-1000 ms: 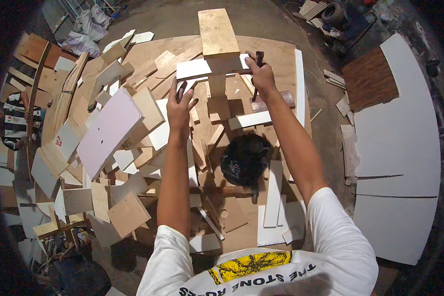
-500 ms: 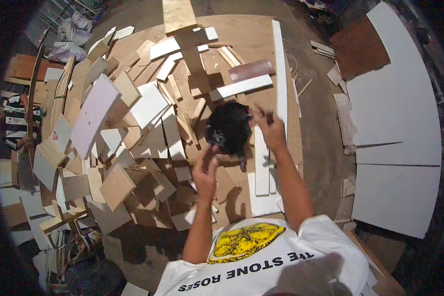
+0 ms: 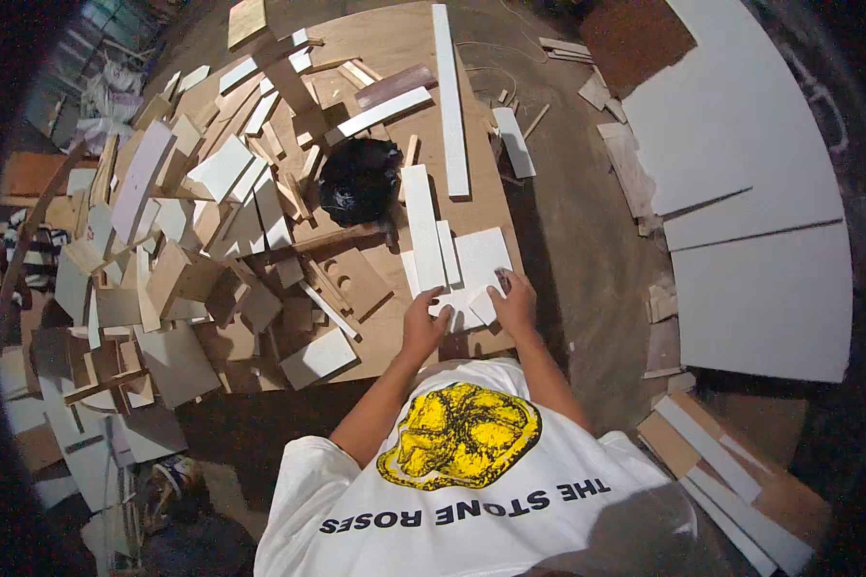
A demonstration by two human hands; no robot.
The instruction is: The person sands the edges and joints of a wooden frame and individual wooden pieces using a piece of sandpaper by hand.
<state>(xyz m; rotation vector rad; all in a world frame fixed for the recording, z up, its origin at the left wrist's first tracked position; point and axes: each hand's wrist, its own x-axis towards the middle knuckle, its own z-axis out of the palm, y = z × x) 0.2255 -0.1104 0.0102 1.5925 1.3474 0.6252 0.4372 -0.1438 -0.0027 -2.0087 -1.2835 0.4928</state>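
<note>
My left hand [image 3: 423,325] and my right hand [image 3: 516,303] are close together at the near edge of a plywood table [image 3: 394,48]. Between them is a small white offcut [image 3: 481,308], and the fingers of both hands close on it. It lies on a white square panel [image 3: 483,258], beside an upright white strip [image 3: 421,229]. A black bag [image 3: 359,178] sits just beyond the strip, toward the middle of the table.
A heap of wood and white board offcuts [image 3: 164,240] covers the table's left half and spills to the floor. A long white strip [image 3: 449,96] lies at the far right of the table. Large white curved panels [image 3: 760,288] lie on the floor to the right.
Both hands came back from the far side of the table, past the black bag, to the near edge. They now meet on a small white offcut.
</note>
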